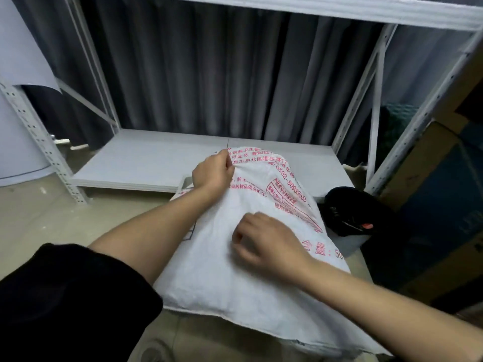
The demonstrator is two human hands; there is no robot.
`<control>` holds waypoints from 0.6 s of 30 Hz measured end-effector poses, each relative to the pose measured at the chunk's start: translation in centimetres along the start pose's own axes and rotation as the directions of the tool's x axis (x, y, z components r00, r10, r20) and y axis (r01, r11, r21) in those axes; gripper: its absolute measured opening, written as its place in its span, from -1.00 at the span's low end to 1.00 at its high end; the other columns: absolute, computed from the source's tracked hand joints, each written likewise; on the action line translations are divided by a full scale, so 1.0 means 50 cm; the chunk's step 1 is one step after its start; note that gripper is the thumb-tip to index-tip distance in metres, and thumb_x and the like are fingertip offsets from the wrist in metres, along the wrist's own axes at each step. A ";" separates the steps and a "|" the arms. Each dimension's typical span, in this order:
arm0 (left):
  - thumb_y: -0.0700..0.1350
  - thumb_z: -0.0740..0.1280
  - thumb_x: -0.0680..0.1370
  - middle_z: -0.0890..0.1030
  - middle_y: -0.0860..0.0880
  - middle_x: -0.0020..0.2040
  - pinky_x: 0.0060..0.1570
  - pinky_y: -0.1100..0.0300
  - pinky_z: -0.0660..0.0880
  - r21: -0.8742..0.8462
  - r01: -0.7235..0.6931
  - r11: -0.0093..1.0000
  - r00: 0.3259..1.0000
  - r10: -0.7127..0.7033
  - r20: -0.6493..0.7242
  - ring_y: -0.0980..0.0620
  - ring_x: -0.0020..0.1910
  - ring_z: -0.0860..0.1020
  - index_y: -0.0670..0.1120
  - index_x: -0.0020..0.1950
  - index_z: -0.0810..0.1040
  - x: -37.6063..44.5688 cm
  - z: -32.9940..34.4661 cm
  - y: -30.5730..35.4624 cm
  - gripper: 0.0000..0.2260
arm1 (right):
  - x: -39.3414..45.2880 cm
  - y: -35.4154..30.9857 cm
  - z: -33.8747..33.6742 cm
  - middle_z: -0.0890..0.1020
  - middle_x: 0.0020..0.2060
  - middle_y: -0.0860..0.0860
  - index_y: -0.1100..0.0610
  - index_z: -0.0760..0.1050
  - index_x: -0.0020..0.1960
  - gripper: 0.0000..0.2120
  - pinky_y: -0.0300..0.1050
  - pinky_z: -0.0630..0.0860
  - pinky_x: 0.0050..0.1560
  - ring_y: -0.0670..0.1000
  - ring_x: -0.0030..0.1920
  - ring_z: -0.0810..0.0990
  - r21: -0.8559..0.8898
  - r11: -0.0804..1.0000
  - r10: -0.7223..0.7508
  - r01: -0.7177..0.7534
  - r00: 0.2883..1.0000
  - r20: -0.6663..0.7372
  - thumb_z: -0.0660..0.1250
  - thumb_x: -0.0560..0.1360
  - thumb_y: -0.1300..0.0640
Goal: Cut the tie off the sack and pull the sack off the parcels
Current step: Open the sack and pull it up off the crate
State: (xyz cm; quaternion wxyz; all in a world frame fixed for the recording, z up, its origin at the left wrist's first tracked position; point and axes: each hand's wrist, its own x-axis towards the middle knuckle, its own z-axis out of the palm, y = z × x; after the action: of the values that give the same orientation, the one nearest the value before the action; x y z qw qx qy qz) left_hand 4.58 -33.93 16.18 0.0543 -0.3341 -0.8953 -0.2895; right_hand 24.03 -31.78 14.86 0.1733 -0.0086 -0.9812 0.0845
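Observation:
A white woven sack [222, 278] with red print lies on the floor in front of me, bulging with hidden contents. My left hand [213, 173] is clenched on a bunched fold of the sack at its far end and lifts it. My right hand [264, 241] rests on the sack's middle with its fingers curled into the cloth, slightly blurred. I cannot see a tie or a cutting tool. No parcels show.
A low grey shelf board [146, 160] of a white metal rack [39, 142] lies just beyond the sack. A black bag with a red tab [352, 212] sits to the right. Cardboard boxes [431, 205] stand at the far right. Dark curtains hang behind.

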 end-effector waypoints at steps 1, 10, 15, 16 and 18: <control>-0.09 0.22 0.55 0.62 -0.08 0.02 -0.15 0.11 0.37 0.026 0.003 1.000 1.000 -0.003 0.002 -0.18 0.02 0.54 -0.05 -0.02 0.49 0.013 0.001 0.005 -0.91 | -0.028 -0.013 0.012 0.55 -0.17 -0.01 0.04 0.49 -0.09 -0.75 -0.07 0.48 -0.23 0.08 -0.15 0.52 -0.043 0.997 -0.064 0.065 0.998 0.026 0.30 0.40 -0.14; -0.15 0.18 0.54 0.61 -0.08 0.08 -0.15 0.15 0.34 0.019 0.152 0.988 0.988 -0.153 0.034 -0.17 0.06 0.54 -0.06 0.05 0.52 0.063 0.010 0.017 -0.84 | -0.097 -0.027 0.109 0.52 0.15 0.08 0.11 0.45 0.00 -0.63 0.08 0.35 0.07 0.14 0.15 0.51 -0.302 0.943 -0.109 0.142 0.986 0.124 0.35 0.29 -0.08; -0.13 0.22 0.54 0.59 -0.05 0.15 -0.04 0.15 0.40 -0.055 0.156 0.986 0.964 -0.139 0.227 -0.10 0.13 0.52 -0.02 0.14 0.49 0.068 -0.010 -0.015 -0.80 | -0.058 0.009 0.074 0.60 -0.04 0.01 0.08 0.47 -0.12 -0.94 -0.09 0.43 -0.20 0.08 -0.08 0.57 -0.296 0.945 -0.173 0.140 0.981 -0.087 0.30 0.41 0.17; -0.09 0.26 0.54 0.56 -0.06 0.21 0.04 0.14 0.41 -0.042 0.121 0.992 0.946 -0.103 0.308 -0.09 0.18 0.50 -0.03 0.21 0.46 0.065 -0.017 -0.024 -0.75 | -0.047 0.021 0.062 0.60 -0.06 0.00 0.08 0.48 -0.12 -0.95 -0.10 0.43 -0.23 0.08 -0.10 0.57 -0.310 0.942 -0.166 0.127 0.981 -0.102 0.29 0.42 0.16; 0.01 0.30 0.53 0.44 -0.10 0.33 0.18 0.11 0.39 0.027 0.018 0.999 0.900 -0.028 0.435 -0.11 0.27 0.45 -0.04 0.35 0.37 0.050 -0.030 -0.040 -0.59 | -0.021 0.040 0.039 0.61 -0.09 0.00 0.08 0.50 -0.12 -0.92 -0.11 0.44 -0.29 0.09 -0.14 0.57 -0.340 0.936 -0.141 0.092 0.982 -0.123 0.25 0.41 0.14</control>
State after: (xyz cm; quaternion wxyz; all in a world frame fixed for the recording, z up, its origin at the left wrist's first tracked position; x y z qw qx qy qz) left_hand 1.27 -34.56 17.18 -0.1465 -0.3792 -0.8919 -0.1980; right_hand 24.35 -30.15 12.36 0.2453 0.0143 -0.9648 -0.0937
